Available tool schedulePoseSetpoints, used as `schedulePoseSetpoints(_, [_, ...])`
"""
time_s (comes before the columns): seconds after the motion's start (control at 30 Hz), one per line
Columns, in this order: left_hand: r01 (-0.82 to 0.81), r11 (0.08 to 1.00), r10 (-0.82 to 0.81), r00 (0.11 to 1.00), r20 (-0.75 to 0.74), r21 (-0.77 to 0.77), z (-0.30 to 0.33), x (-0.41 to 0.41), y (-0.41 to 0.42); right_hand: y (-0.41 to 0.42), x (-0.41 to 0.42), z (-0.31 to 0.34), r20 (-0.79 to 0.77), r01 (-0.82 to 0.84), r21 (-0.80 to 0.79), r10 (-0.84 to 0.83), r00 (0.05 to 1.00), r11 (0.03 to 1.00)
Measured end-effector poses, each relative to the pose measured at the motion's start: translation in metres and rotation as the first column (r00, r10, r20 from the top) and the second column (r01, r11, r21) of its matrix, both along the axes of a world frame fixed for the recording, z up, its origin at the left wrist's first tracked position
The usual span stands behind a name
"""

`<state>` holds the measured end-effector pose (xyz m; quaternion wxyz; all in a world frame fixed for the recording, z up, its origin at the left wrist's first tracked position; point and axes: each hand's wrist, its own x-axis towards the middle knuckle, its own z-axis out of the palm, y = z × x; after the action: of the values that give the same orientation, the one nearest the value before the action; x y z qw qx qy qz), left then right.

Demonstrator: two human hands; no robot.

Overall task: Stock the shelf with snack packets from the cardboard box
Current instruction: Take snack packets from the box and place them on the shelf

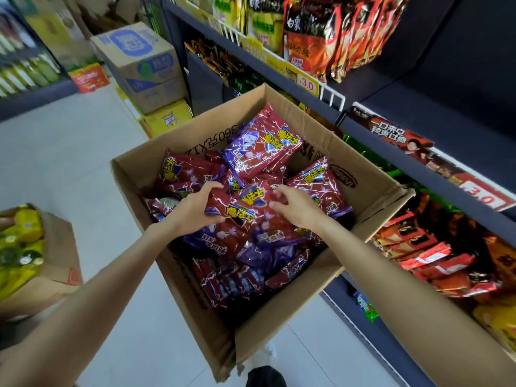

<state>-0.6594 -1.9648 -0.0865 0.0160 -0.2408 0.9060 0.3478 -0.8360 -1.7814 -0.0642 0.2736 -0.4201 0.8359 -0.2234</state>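
Observation:
An open cardboard box [195, 297] stands on the floor beside the shelf, filled with several red-and-purple snack packets [262, 148]. My left hand [195, 208] grips the left end of one packet [237, 212] lying on top of the pile. My right hand [293, 205] hovers over the same packet's right side with curled fingers touching it; whether it holds the packet is unclear. The dark shelf unit [435, 180] runs along the right, with a bare stretch of shelf at the upper right.
Orange and red packets [427, 252] fill the lower shelf; yellow and red bags [315, 32] sit on the top one. Stacked cartons [145, 71] stand at the aisle's far end. A second box with yellow packets [25, 247] is at the left on the tiled floor.

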Motion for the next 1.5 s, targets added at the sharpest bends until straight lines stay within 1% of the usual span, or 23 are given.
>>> schedulePoseSetpoints(0.07, [-0.07,0.997,0.069,0.996,-0.06,-0.015,0.006,0.003,0.001,0.011,-0.002,0.013,-0.036,0.08,-0.146,-0.086,0.996,0.986])
schedulePoseSetpoints(0.13, [-0.128,0.992,0.124,0.977,-0.171,-0.01,0.021,0.004,0.011,0.029,-0.004,0.031,-0.022,0.183,-0.326,-0.201,0.979,0.928])
schedulePoseSetpoints(0.2, [-0.177,0.982,0.19,0.933,-0.307,0.071,0.047,0.0,0.029,0.052,-0.007,0.05,0.021,0.282,-0.475,-0.31,0.951,0.833])
schedulePoseSetpoints(0.3, [-0.177,0.947,0.292,0.82,-0.492,0.267,0.091,-0.011,0.062,0.097,-0.008,0.078,0.144,0.403,-0.662,-0.421,0.895,0.631])
schedulePoseSetpoints(0.37, [-0.141,0.915,0.345,0.76,-0.551,0.379,0.118,-0.024,0.09,0.13,-0.007,0.096,0.26,0.475,-0.726,-0.441,0.859,0.498])
schedulePoseSetpoints(0.43, [-0.115,0.899,0.36,0.743,-0.564,0.422,0.137,-0.04,0.119,0.168,-0.007,0.11,0.348,0.519,-0.75,-0.423,0.837,0.41])
schedulePoseSetpoints(0.47, [-0.087,0.889,0.358,0.744,-0.563,0.45,0.143,-0.049,0.135,0.188,-0.007,0.114,0.358,0.524,-0.76,-0.424,0.832,0.385])
schedulePoseSetpoints(0.53, [-0.03,0.873,0.334,0.763,-0.552,0.487,0.149,-0.066,0.169,0.227,-0.006,0.118,0.351,0.541,-0.755,-0.469,0.811,0.371])
schedulePoseSetpoints(0.6, [0.007,0.868,0.299,0.79,-0.535,0.497,0.148,-0.081,0.205,0.271,-0.004,0.119,0.311,0.552,-0.739,-0.531,0.788,0.386])
schedulePoseSetpoints(0.7, [0.081,0.881,0.206,0.821,-0.532,0.467,0.142,-0.101,0.267,0.343,-0.002,0.113,0.188,0.543,-0.716,-0.628,0.755,0.438])
schedulePoseSetpoints(0.77, [0.122,0.881,0.153,0.841,-0.519,0.457,0.137,-0.111,0.313,0.394,0.003,0.108,0.126,0.555,-0.705,-0.693,0.71,0.441])
schedulePoseSetpoints(0.83, [0.164,0.867,0.102,0.866,-0.489,0.471,0.131,-0.121,0.356,0.445,0.009,0.106,0.153,0.61,-0.669,-0.724,0.673,0.425])
schedulePoseSetpoints(0.9, [0.19,0.847,0.07,0.886,-0.458,0.496,0.124,-0.133,0.4,0.494,0.015,0.105,0.198,0.641,-0.634,-0.71,0.675,0.433])
schedulePoseSetpoints(0.97, [0.22,0.835,0.029,0.897,-0.441,0.504,0.123,-0.146,0.444,0.539,0.017,0.107,0.212,0.658,-0.596,-0.701,0.681,0.46])
schedulePoseSetpoints(1.03, [0.26,0.822,-0.011,0.897,-0.442,0.507,0.126,-0.159,0.49,0.583,0.014,0.111,0.214,0.674,-0.586,-0.716,0.664,0.45])
schedulePoseSetpoints(1.13, [0.333,0.8,-0.074,0.88,-0.469,0.499,0.134,-0.178,0.532,0.626,-0.001,0.117,0.198,0.672,-0.621,-0.75,0.631,0.403])
schedulePoseSetpoints(1.2, [0.361,0.775,-0.082,0.872,-0.483,0.519,0.138,-0.199,0.56,0.658,-0.017,0.119,0.171,0.667,-0.654,-0.79,0.589,0.356])
schedulePoseSetpoints(1.27, [0.387,0.743,-0.079,0.861,-0.502,0.546,0.142,-0.224,0.587,0.688,-0.035,0.118,0.152,0.672,-0.679,-0.839,0.523,0.297])
schedulePoseSetpoints(1.33, [0.414,0.717,-0.083,0.85,-0.521,0.561,0.148,-0.248,0.616,0.714,-0.053,0.117,0.127,0.67,-0.697,-0.875,0.468,0.257])
schedulePoseSetpoints(1.4, [0.441,0.698,-0.101,0.84,-0.532,0.564,0.15,-0.272,0.643,0.736,-0.07,0.115,0.087,0.674,-0.694,-0.9,0.427,0.253])
schedulePoseSetpoints(1.43, [0.453,0.696,-0.114,0.835,-0.538,0.557,0.149,-0.283,0.655,0.745,-0.077,0.113,0.069,0.683,-0.68,-0.904,0.421,0.266])
schedulePoseSetpoints(1.5, [0.475,0.712,-0.149,0.822,-0.549,0.517,0.144,-0.303,0.674,0.756,-0.087,0.11,0.061,0.701,-0.648,-0.896,0.44,0.299])
